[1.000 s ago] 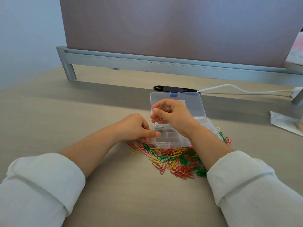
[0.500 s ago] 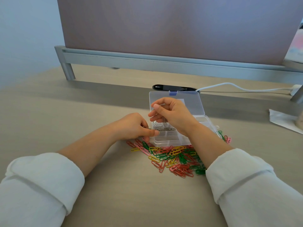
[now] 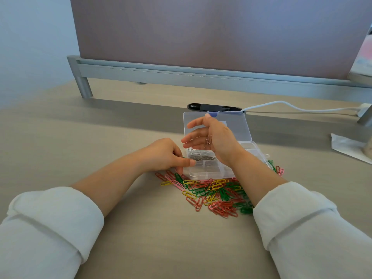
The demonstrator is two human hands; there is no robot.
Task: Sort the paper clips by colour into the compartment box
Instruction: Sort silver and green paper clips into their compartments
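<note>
The person is sitting at one desk (image 3: 100, 137) with a single clear compartment box (image 3: 209, 174), whose lid is leaning open towards the back. The left hand (image 3: 165, 156) is pinching the box's left wall, thumb on the rim and fingers curled under. The right hand (image 3: 211, 137) is hovering over the box with fingers spread and gripping nothing. What look like two silver clips (image 3: 208, 140) are hanging just by its palm, and I cannot tell if they are touching it.

Two compartments on the left are holding clips: white ones (image 3: 198, 152) at the back and grey ones (image 3: 203, 158) just in front. One loose pile (image 3: 217, 194) in four colours, red, pink, yellow and green, is lying against the box's near wall. A few strays (image 3: 278, 169) are lying by its right side.

The desk is stretching wide to the left and towards the sleeves. Behind the lid a black device (image 3: 213, 107) and one white cable (image 3: 291, 106) are crowding the back edge.
</note>
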